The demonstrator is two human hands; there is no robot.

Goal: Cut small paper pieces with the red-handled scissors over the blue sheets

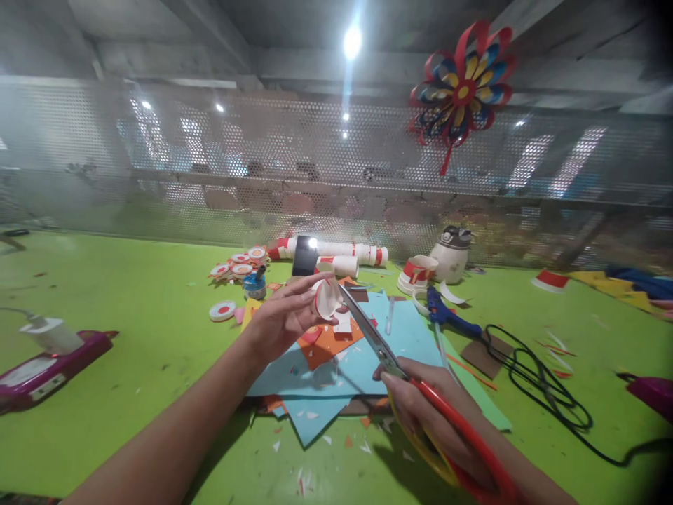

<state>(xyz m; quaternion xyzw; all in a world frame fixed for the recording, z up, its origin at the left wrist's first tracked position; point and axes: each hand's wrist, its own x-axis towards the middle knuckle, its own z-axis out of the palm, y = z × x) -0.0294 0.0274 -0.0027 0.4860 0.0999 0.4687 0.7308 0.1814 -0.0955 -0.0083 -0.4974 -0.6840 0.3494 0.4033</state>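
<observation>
The left hand (287, 308) pinches a curved white paper piece with a red edge (327, 300) above light-blue paper sheets (278, 377); the right hand (423, 396) grips red-and-yellow-handled metal scissors (388, 360), tips beside the piece; light pressure, fingertips clear of blades, should serve best.

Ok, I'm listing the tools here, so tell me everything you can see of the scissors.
The scissors have long, silvery, metal-looking blades and plastic-looking handles, one red, one yellow. Held in the right hand above the green table, they slant forward and leftward, tips at the white cup-like piece in the left hand; whether they touch it is unclear.
</observation>
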